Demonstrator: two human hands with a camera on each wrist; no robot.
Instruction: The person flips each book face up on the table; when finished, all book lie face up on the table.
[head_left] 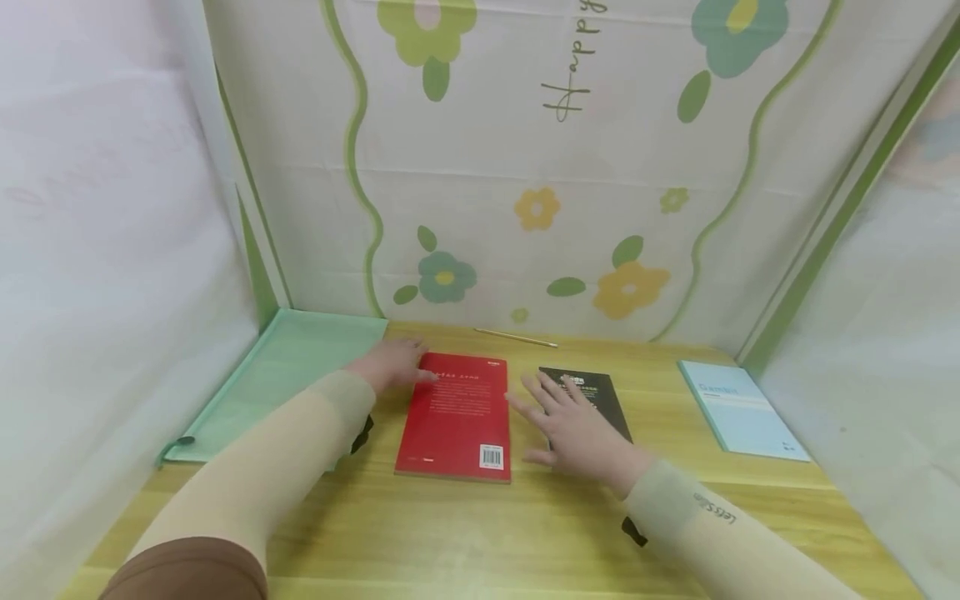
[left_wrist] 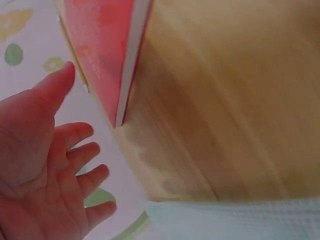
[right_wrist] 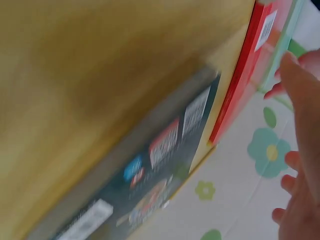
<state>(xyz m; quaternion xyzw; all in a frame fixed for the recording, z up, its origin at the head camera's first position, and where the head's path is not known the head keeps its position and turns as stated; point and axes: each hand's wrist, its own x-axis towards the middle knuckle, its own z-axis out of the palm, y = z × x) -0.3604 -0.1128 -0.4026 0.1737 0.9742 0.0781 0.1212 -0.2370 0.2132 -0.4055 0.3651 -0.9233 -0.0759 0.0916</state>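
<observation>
left hand [head_left: 392,364] lies open, fingertips touching the red book [head_left: 457,417] at its far left corner; right hand [head_left: 573,425], fingers spread, hovers over the black book [head_left: 592,392].

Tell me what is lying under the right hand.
The right hand hovers, fingers spread, over a black book lying flat on the wooden table. Only the book's far part and right edge show; the hand hides its near part.

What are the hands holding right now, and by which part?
Nothing is gripped. The left hand lies open at the far left corner of the red book; the right hand is spread open over the black book.
</observation>
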